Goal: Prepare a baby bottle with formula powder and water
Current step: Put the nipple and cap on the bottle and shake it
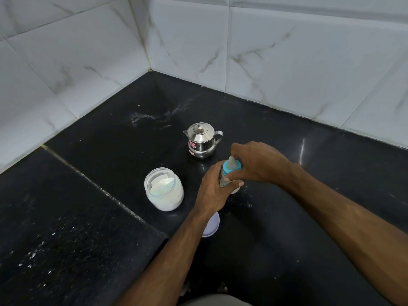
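Observation:
A baby bottle [225, 176] with a blue collar and a clear teat stands on the black counter [110, 151]. My left hand [213, 191] is wrapped around the bottle's body, hiding most of it. My right hand [258, 161] grips the blue collar [231, 167] from the right, fingers curled around it. To the left stands an open plastic jar [163, 188] of white formula powder with a scoop lying in it. Behind the bottle sits a small lidded steel pot [202, 139] with a spout and handle.
A pale round lid [212, 226] lies on the counter, partly under my left forearm. White powder is spilled near the bottle and along the left counter. White marble-tiled walls close the counter at the back and left, meeting in a corner.

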### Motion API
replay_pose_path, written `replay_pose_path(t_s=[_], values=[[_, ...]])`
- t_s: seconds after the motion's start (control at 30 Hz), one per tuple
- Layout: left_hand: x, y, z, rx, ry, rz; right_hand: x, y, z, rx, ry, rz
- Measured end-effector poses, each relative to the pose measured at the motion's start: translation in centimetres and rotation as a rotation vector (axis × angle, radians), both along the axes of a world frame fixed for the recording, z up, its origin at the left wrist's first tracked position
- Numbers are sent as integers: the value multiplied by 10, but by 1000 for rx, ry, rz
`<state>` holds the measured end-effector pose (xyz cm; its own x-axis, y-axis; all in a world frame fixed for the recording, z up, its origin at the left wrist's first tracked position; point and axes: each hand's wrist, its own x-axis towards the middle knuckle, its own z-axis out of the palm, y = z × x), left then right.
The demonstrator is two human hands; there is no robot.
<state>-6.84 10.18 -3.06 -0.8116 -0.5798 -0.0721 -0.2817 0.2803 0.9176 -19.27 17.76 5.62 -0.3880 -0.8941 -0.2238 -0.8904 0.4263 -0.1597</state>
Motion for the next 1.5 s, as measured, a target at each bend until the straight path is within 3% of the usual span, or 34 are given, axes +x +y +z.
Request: replay_pose_path(t_s=[0.1,0.27,0.7,0.93,1.27,1.5], values=[[3,0,-2,-14,29,10,-2,4,3,-6,100,23],[1,2,-6,5,2,18,-13,8,1,-42,-155,124],[0,1,-9,16,-2,9,-19,10,-15,-154,-279,64],[0,1,-8,24,11,16,-21,11,-10,-183,-270,132],[1,1,-5,3,21,-1,-17,8,-14,-123,-183,62],[-1,0,-8,2,1,14,-18,10,-14,-141,-255,141]])
